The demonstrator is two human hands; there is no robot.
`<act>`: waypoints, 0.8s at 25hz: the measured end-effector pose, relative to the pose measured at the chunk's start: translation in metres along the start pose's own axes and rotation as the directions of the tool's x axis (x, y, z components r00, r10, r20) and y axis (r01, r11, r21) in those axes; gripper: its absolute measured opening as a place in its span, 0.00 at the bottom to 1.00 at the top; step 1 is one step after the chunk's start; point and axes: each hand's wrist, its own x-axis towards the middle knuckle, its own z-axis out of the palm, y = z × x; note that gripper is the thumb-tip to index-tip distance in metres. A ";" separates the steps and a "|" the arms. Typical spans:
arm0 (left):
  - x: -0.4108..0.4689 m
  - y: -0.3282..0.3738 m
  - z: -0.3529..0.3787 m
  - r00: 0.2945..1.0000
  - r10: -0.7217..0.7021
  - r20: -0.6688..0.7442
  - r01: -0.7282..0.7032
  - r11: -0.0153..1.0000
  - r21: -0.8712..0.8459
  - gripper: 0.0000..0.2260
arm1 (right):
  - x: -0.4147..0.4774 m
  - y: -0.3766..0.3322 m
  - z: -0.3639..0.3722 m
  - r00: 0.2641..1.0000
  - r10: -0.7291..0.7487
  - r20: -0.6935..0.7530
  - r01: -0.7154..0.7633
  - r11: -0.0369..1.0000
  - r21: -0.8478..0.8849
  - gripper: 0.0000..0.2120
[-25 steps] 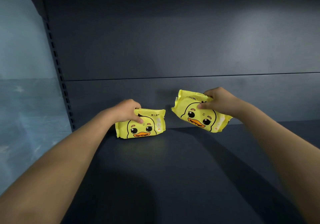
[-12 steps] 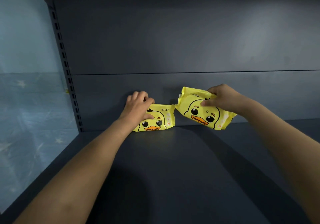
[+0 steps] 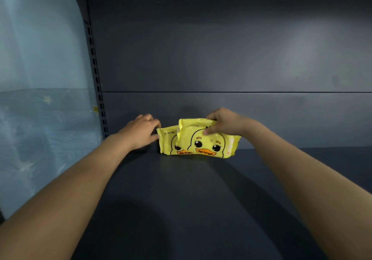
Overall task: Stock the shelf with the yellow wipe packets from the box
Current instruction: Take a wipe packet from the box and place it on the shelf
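Half the rear packet [image 3: 168, 141] behind the front packet [image 3: 211, 146].

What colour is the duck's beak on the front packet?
Orange, on the front packet, head view.

We log one head-worn camera, facing 12 o'clock and slightly down, close over the shelf [image 3: 191, 199].
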 end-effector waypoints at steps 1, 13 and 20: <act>-0.007 -0.005 -0.005 1.000 -0.018 0.011 0.018 1.000 0.000 0.17 | 0.009 -0.005 0.011 1.000 -0.022 0.017 0.023 0.999 -0.045 0.07; -0.034 -0.012 -0.012 0.998 -0.054 0.025 0.056 0.997 -0.047 0.12 | 0.024 0.006 0.081 0.961 -0.183 -0.209 0.075 0.897 -0.437 0.45; -0.031 -0.001 -0.003 0.999 -0.037 0.024 0.039 0.997 -0.073 0.11 | 0.033 0.004 0.082 0.962 -0.153 -0.228 0.056 0.922 -0.384 0.44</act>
